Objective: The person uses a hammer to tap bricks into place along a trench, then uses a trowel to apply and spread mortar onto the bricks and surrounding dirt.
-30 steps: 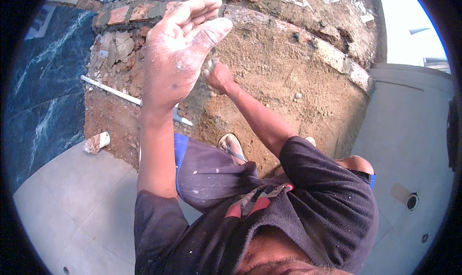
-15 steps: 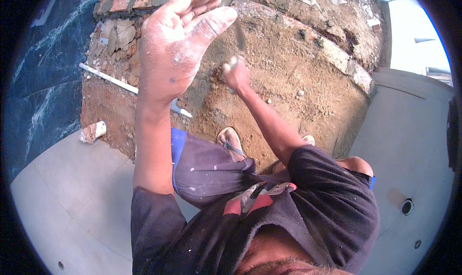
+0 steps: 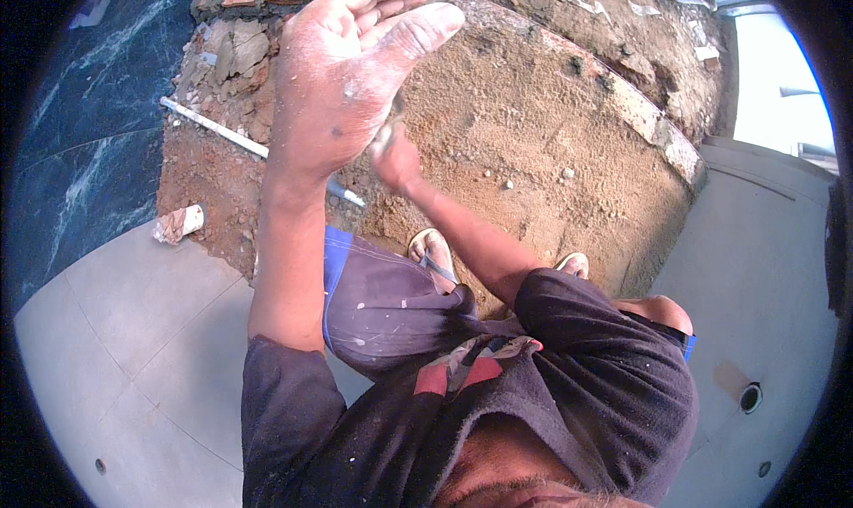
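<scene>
My left hand point(image 3: 333, 86) is raised close in front of me, dusted pale, with its thumb out and fingers extended. It holds nothing, and the top edge cuts off some fingertips. Beyond and below it, my right hand point(image 3: 397, 163) is closed low over a bed of brown sandy material point(image 3: 524, 108). It grips what looks like a trowel, whose narrow dark blade showed edge-on earlier; my left hand now hides most of it. Small stones point(image 3: 567, 173) lie on the sand to the right of my right hand.
A white pipe point(image 3: 213, 128) runs across the rubble at left, its grey end point(image 3: 345, 193) near my knee. A short white pipe stub point(image 3: 182, 224) stands by the grey tiles point(image 3: 124, 330). A curved brick edging point(image 3: 613, 99) bounds the sand. Dark marbled tile point(image 3: 89, 144) lies far left.
My right hand has swept left and toward me over the sand, and the blade has passed behind my left hand. My left hand stays raised, slightly farther right in the picture.
</scene>
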A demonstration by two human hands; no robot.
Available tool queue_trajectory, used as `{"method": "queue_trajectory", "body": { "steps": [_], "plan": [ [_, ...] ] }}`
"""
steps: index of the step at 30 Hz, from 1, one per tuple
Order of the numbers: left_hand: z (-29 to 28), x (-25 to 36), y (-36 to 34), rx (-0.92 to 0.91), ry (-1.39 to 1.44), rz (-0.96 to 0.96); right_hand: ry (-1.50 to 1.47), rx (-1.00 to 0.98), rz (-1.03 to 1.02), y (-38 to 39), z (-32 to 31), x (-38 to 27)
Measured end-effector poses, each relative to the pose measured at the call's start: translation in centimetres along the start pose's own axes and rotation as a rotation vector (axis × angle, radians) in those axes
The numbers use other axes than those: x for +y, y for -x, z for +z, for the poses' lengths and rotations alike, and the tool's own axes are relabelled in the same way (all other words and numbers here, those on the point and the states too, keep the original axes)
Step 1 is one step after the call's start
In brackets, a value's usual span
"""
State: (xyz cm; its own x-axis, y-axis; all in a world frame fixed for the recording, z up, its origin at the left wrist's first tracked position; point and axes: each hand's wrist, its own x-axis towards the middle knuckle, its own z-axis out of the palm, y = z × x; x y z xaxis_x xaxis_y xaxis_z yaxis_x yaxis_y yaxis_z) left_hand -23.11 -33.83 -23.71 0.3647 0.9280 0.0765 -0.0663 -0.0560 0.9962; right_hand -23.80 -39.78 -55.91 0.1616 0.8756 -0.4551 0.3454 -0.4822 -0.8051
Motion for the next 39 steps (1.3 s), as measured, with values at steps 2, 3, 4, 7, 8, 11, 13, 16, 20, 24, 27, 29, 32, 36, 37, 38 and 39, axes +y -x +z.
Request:
{"method": "queue_trajectory", "body": {
  "steps": [2,3,4,7,8,11,13,16,20,24,27,29,32,36,37,38,39],
  "plan": [
    [-1.0,-0.4,0.6,0.027,-0.002,0.035,-0.084,0.120,0.039,-1.7,-0.9,-0.3],
    [-1.4,-0.8,0.2,0.016,-0.002,0.069,-0.053,0.098,0.042,-2.2,-0.6,0.2],
    [-1.5,-1.0,-0.1,0.001,-0.002,0.105,-0.023,0.079,0.045,-2.5,0.0,0.6],
    [0.1,-0.1,-0.8,-0.009,-0.034,0.077,0.187,-0.142,-0.050,-2.2,1.6,1.1],
    [0.6,-0.6,-0.9,-0.015,-0.036,0.074,0.235,-0.218,-0.102,-1.3,1.4,1.5],
    [0.5,-1.8,-1.0,-0.042,-0.164,0.072,0.119,-0.066,0.032,2.4,-3.4,0.5],
    [0.6,-1.7,-1.1,-0.042,-0.191,0.053,0.105,0.121,0.124,2.1,-7.3,4.2],
    [0.4,-1.1,-0.2,-0.037,-0.158,0.083,0.111,0.458,0.288,2.9,-15.1,9.4],
    [2.0,-1.3,-0.9,-0.199,-0.112,0.160,0.262,0.935,0.419,4.6,-28.1,21.5],
    [4.3,0.4,-0.8,-0.275,-0.079,0.184,0.207,1.121,0.799,12.6,-37.1,27.9],
    [5.3,1.0,-0.9,-0.308,-0.025,0.203,0.059,1.306,0.887,17.5,-36.5,27.8],
    [6.0,2.2,-0.7,-0.340,-0.040,0.218,0.128,1.124,0.935,19.6,-34.9,28.4],
    [7.4,3.4,-0.3,-0.369,-0.051,0.314,0.099,1.067,0.845,20.8,-29.3,27.6],
    [9.3,5.5,0.6,-0.407,0.063,0.367,0.292,0.745,0.837,18.6,-20.1,18.2],
    [8.6,7.2,0.5,-0.453,0.111,0.278,0.194,0.754,0.727,18.5,-18.0,15.1],
    [8.4,7.1,0.3,-0.491,0.182,0.243,0.095,0.770,0.631,18.9,-16.2,12.8],
    [8.3,7.3,0.2,-0.525,0.247,0.207,0.104,0.727,0.639,18.8,-14.5,11.3]
  ]
}}
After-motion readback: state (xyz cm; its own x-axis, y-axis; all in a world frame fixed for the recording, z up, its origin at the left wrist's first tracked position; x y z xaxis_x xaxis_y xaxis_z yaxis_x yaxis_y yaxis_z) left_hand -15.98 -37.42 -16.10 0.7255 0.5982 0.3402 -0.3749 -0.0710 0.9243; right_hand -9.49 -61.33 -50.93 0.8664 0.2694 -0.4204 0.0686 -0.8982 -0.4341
